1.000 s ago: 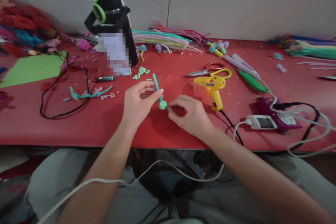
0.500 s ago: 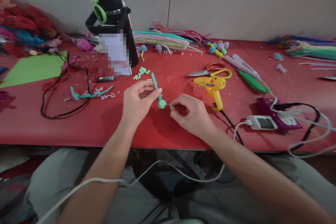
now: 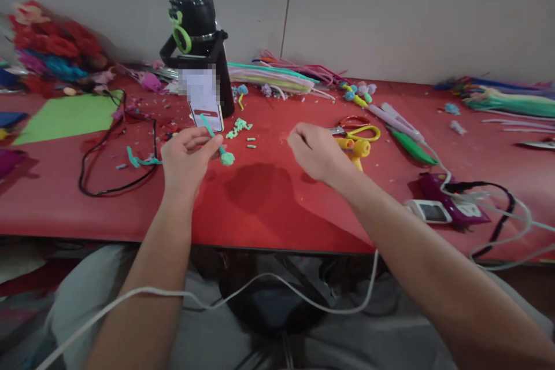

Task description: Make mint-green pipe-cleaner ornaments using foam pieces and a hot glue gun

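Note:
My left hand (image 3: 188,156) pinches a teal-green pipe cleaner (image 3: 210,126) between thumb and fingers. At the stem's lower end a fluffy mint-green ball (image 3: 227,159) hangs just above the red tabletop. Farther right, my right hand (image 3: 313,150) is raised over the table with its fingertips drawn together; whatever they hold, if anything, is too small to make out. Behind that hand lies a yellow glue gun (image 3: 361,149), largely covered by the wrist. Small mint-green clippings (image 3: 239,127) are scattered between the hands.
Red-and-yellow-handled scissors (image 3: 365,132) lie beyond the glue gun. A phone (image 3: 207,108) leans on a black bottle (image 3: 223,81). Bundled pipe cleaners (image 3: 273,76) lie along the wall. At right are a lilac hair-straightener-like tool (image 3: 396,121), a purple box (image 3: 470,208) and cables; a black cable (image 3: 82,170) loops at left.
My hands have spread apart: the left went leftward with the pipe cleaner and ball, the right went up and right, now covering part of the glue gun. The view has shifted slightly.

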### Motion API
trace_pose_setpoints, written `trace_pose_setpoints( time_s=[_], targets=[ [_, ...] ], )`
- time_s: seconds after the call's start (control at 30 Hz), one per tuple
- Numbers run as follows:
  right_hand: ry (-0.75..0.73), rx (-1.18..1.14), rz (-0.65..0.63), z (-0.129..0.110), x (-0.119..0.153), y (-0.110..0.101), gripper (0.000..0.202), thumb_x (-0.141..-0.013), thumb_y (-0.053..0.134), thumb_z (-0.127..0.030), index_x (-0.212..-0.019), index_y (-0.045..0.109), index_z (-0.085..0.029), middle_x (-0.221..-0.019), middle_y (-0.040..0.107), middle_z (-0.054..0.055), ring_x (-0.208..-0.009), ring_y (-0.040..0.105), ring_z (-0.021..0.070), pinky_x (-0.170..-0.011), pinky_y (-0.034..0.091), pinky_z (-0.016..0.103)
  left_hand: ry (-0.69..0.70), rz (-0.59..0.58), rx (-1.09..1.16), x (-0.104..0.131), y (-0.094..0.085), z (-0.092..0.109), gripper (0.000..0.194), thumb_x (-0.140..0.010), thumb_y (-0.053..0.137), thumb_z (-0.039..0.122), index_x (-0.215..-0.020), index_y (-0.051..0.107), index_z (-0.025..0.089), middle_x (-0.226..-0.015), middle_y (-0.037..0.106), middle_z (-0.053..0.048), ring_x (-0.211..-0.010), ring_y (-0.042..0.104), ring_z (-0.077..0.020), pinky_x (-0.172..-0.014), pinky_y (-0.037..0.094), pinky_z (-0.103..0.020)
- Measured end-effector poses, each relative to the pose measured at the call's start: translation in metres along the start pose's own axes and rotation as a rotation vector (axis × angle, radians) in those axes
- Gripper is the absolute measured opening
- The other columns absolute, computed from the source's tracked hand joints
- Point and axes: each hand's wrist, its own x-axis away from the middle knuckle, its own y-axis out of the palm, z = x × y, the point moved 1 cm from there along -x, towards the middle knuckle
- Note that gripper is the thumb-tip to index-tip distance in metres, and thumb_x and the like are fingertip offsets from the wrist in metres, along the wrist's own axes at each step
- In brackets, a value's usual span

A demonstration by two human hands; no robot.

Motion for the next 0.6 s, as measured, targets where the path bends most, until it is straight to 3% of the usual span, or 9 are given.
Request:
trace_pose_setpoints(
  time_s=[0.13,0.23,0.3,0.4,0.5,0.6],
  targets=[
    [0.058,0.024,-0.090,0.006,-0.063,0.019,0.030,-0.092,0.056,-0.027,-0.062,0.053,-0.022,-0.056,0.050,0.004,-0.064,0.056,0.0204,-0.064,0.046,0.035,-0.030,-0.033,0.019,0.001,0.001,-0.001,0.034,-0.067,0.091,0.033,-0.094,0.076,0.018,-0.081,0.076,-0.004,-0.072,0.074,-0.0189,-0.067,0.065,-0.032],
    [0.127,0.104,-0.175,0.017,-0.101,0.032,0.009,-0.079,0.071,-0.016,-0.074,0.064,-0.017,-0.070,0.063,0.011,-0.077,0.065,0.0273,-0.072,0.052,0.043,-0.050,-0.037,0.026,0.003,0.001,-0.002,0.034,-0.067,0.091,0.034,-0.093,0.076,0.018,-0.080,0.076,-0.004,-0.072,0.074,-0.0188,-0.068,0.065,-0.033],
    [0.181,0.187,-0.153,0.023,-0.116,0.037,0.014,-0.073,0.075,-0.009,-0.083,0.068,-0.015,-0.084,0.069,0.015,-0.087,0.068,0.0314,-0.079,0.054,0.049,-0.058,-0.034,0.041,0.003,0.001,-0.003,0.035,-0.067,0.091,0.034,-0.094,0.076,0.018,-0.080,0.076,-0.004,-0.072,0.074,-0.0185,-0.068,0.065,-0.032],
    [0.084,0.183,-0.112,0.022,-0.124,0.045,0.024,-0.071,0.077,-0.007,-0.093,0.073,-0.015,-0.095,0.071,0.014,-0.095,0.069,0.0312,-0.087,0.054,0.050,-0.066,-0.045,0.045,0.003,0.001,-0.005,0.036,-0.067,0.091,0.035,-0.094,0.076,0.018,-0.081,0.076,-0.004,-0.074,0.074,-0.0185,-0.070,0.065,-0.032],
    [-0.120,0.095,-0.232,0.010,-0.121,0.056,0.017,-0.075,0.076,-0.010,-0.090,0.076,-0.017,-0.090,0.074,0.011,-0.089,0.069,0.0251,-0.087,0.054,0.042,-0.076,-0.053,0.029,0.003,0.001,-0.004,0.037,-0.067,0.090,0.035,-0.096,0.076,0.017,-0.084,0.077,-0.005,-0.076,0.075,-0.0189,-0.073,0.065,-0.032],
    [-0.143,0.133,-0.310,-0.007,-0.115,0.069,0.009,-0.079,0.073,-0.013,-0.085,0.078,-0.018,-0.090,0.075,0.010,-0.083,0.068,0.0226,-0.078,0.052,0.037,-0.076,-0.051,0.032,0.004,0.001,-0.003,0.037,-0.068,0.089,0.035,-0.097,0.076,0.016,-0.084,0.076,-0.006,-0.076,0.075,-0.0191,-0.074,0.064,-0.032]
  ],
)
